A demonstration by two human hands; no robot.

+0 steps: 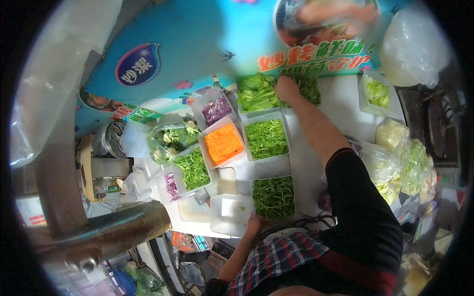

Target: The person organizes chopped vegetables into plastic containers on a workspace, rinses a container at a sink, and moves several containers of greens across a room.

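Note:
My left hand (255, 223) is at the near left corner of a translucent plastic box (252, 198), fingers along its near side. Dark green leaves (273, 197) fill that box. At the back of the table, my right hand (287, 88) reaches over a box of leafy greens (309, 90); its fingertips are hidden, so its hold cannot be made out. Left of it stands a box of lettuce leaves (257, 92). Cut green stems (267, 138) fill a box in the middle. Beside my left hand is a white plastic container (226, 218) with a scrap inside.
Boxes of shredded carrot (223, 143), shredded purple cabbage (216, 111) and cut greens (192, 170) stand to the left. Bagged vegetables (389, 162) crowd the right. A metal pipe (126, 225) crosses the left foreground. A plastic bag (414, 48) hangs at upper right.

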